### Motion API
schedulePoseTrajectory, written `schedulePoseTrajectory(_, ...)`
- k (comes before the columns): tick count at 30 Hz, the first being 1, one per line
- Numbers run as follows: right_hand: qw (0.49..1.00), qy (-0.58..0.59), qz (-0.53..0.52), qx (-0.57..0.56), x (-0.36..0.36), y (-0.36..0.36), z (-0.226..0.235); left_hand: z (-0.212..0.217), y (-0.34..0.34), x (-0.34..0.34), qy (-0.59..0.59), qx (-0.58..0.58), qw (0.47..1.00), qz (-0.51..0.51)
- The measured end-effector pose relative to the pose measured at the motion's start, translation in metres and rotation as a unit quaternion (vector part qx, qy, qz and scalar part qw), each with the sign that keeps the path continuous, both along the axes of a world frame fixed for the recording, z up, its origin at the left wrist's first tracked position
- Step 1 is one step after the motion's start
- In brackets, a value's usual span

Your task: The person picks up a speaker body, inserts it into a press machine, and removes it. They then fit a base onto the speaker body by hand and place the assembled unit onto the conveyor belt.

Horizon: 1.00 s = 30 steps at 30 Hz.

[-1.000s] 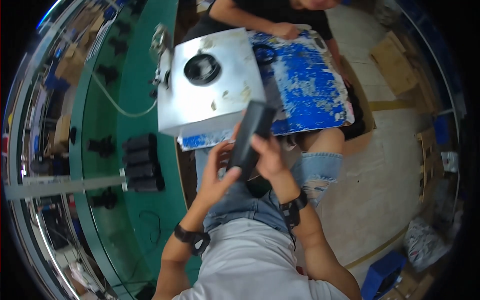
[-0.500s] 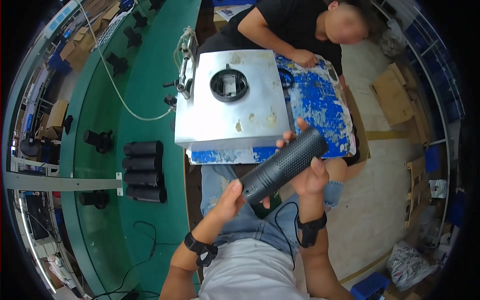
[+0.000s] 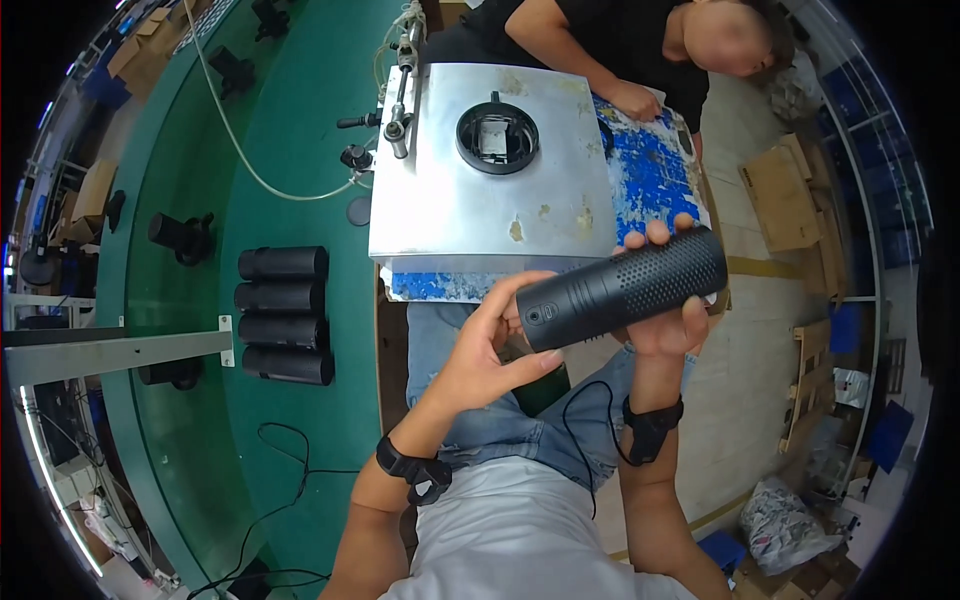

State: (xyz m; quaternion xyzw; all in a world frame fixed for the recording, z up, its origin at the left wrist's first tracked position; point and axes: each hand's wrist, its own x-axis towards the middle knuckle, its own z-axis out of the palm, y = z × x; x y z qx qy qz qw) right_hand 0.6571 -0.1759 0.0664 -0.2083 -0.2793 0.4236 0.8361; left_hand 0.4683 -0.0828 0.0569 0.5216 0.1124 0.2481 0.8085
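A black cylinder (image 3: 622,287) with a perforated far half lies nearly level in front of me, above my lap. My right hand (image 3: 668,320) wraps around its perforated end from below, thumb and fingers on either side. My left hand (image 3: 492,345) touches the smooth near end with its fingertips. Just beyond the cylinder stands a metal fixture plate (image 3: 480,190) with a round black socket (image 3: 497,138).
Several black cylinders (image 3: 283,315) lie side by side on the green table (image 3: 200,400) to my left. A person in black sits across the blue-painted board (image 3: 650,175), one hand on it. Cardboard boxes (image 3: 780,195) and bags lie on the floor at right.
The cylinder has swung from steeply tilted to almost level and come closer. My right hand shifted to its perforated end; my left hand now touches the smooth end.
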Motion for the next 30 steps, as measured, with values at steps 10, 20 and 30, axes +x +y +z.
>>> schedulePoseTrajectory(10, 0.927, -0.317, -0.191, -0.067, 0.030, 0.153, 0.045, -0.067, -0.002, -0.036, 0.130, -0.102, 0.986, -0.007)
schedulePoseTrajectory(20, 0.784, -0.568, -0.212, -0.135, -0.009, 0.198, 0.018, -0.097, -0.014, -0.083, 0.170, -0.174, 0.968, 0.053)
schedulePoseTrajectory(30, 0.753, -0.451, -0.396, -0.270, -0.016, 0.214, -0.031, -0.110, -0.009, -0.060, 0.133, -0.173, 0.976, -0.005)
